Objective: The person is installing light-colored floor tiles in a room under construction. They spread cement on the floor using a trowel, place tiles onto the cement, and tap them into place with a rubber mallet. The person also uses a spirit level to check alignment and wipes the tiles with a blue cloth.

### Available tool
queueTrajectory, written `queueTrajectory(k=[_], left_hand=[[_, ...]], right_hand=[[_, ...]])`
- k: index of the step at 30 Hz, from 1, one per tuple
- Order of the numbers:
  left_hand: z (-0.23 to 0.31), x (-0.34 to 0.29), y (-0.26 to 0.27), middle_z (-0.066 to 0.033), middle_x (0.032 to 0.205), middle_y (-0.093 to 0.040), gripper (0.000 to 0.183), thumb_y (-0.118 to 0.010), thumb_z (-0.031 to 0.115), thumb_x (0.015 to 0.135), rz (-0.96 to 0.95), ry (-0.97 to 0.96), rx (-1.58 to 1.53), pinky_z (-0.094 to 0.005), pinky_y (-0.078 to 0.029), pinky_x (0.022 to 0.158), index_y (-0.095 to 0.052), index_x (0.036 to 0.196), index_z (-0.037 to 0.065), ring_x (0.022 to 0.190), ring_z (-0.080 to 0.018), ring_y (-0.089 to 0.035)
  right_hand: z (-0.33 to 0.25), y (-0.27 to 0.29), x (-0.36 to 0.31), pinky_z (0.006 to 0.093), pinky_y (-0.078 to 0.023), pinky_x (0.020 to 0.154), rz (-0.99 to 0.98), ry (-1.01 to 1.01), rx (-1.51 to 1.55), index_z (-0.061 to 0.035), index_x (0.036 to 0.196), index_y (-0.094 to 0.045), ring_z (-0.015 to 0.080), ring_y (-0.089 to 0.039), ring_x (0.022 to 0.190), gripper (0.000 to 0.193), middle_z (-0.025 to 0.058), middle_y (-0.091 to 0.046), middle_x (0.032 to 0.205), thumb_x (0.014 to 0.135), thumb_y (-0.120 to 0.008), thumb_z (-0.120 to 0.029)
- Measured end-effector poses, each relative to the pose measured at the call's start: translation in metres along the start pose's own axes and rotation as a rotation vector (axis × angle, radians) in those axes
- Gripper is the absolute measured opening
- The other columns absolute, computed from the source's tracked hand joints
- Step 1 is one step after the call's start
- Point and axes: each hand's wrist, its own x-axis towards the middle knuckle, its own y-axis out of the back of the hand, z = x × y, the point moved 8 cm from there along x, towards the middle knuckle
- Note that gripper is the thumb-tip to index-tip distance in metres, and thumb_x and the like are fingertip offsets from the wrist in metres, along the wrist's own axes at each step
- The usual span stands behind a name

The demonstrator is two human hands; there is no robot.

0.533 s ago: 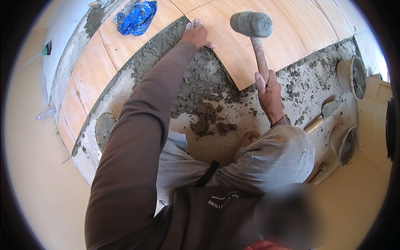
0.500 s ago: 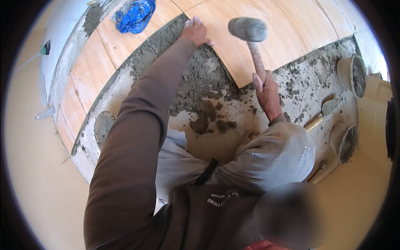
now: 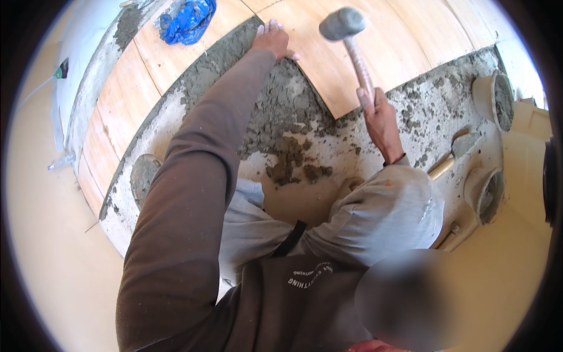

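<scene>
My right hand (image 3: 381, 114) is wrapped round the handle of a rubber mallet (image 3: 342, 24). The mallet's grey head is raised over a light, wood-patterned floor tile (image 3: 328, 76). Out at the end of my stretched arm, my left hand (image 3: 272, 41) lies open at that tile's left edge, its fingers spread over the surface. Below and to the left of that hand, lumpy grey mortar (image 3: 272, 111) covers the ground between the laid tiles.
A crumpled blue plastic bag (image 3: 186, 22) lies on tiles at the upper left. At the right stand two mortar-smeared buckets (image 3: 482, 100), with a trowel (image 3: 465, 146) near them. A round mortar-covered container (image 3: 145, 176) sits left of my sleeve. Loose mortar crumbs dot the bare ground.
The mallet head has moved up in the view, away from me, and its handle now tilts a little more. My left hand stays at the tile edge.
</scene>
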Motion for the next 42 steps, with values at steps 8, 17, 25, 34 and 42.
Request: queueTrajectory(k=[8, 17, 25, 34, 42], left_hand=[[-0.001, -0.001, -0.013, -0.0286, 0.167, -0.025, 0.113, -0.075, 0.066, 0.082, -0.032, 0.0, 0.047, -0.0526, -0.019, 0.128, -0.034, 0.156, -0.009, 0.158, -0.0369, -0.022], [0.02, 0.004, -0.007, -0.0243, 0.169, -0.025, 0.106, -0.08, 0.057, 0.083, -0.092, -0.013, -0.074, -0.0509, -0.015, 0.129, -0.036, 0.156, -0.007, 0.16, -0.0333, -0.014], [0.057, 0.025, -0.008, -0.0278, 0.167, -0.025, 0.11, -0.083, 0.053, 0.082, -0.181, -0.286, -0.093, -0.0519, -0.025, 0.126, -0.03, 0.158, -0.006, 0.157, -0.0418, -0.021], [0.144, -0.017, -0.007, -0.0346, 0.169, -0.001, 0.133, -0.076, 0.07, 0.081, -0.183, -0.078, -0.058, -0.0587, -0.012, 0.127, -0.007, 0.161, -0.011, 0.153, -0.0597, -0.007], [0.133, -0.026, -0.001, -0.0347, 0.169, -0.004, 0.129, -0.073, 0.07, 0.083, -0.095, -0.078, -0.046, -0.0562, -0.014, 0.127, -0.009, 0.161, -0.01, 0.154, -0.0584, -0.008]], right_hand=[[0.032, -0.025, -0.003, 0.0503, -0.05, 0.058, -0.037, -0.027, -0.086, 0.001, 0.108, -0.058, 0.0461, -0.067, 0.065, 0.045, 0.0261, -0.067, 0.071, 0.107, -0.057, -0.044], [0.044, -0.02, -0.019, 0.0463, -0.051, 0.06, -0.083, -0.132, -0.052, 0.0011, 0.106, -0.056, 0.0318, -0.065, 0.064, 0.051, 0.0203, -0.067, 0.076, 0.109, -0.05, -0.049], [0.05, -0.001, -0.068, 0.0445, -0.047, 0.067, 0.001, -0.106, 0.313, 0.0002, 0.118, -0.054, 0.0286, -0.058, 0.069, 0.044, 0.016, -0.061, 0.08, 0.109, -0.054, -0.043], [0.13, 0.022, -0.048, 0.0548, -0.051, 0.064, 0.194, -0.091, -0.036, -0.0013, 0.109, -0.052, 0.0477, -0.066, 0.072, 0.037, 0.0262, -0.067, 0.079, 0.107, -0.056, -0.038], [0.103, 0.055, -0.051, 0.0538, -0.052, 0.063, 0.364, -0.037, 0.017, -0.0017, 0.108, -0.052, 0.0474, -0.067, 0.071, 0.037, 0.0258, -0.066, 0.077, 0.106, -0.057, -0.038]])
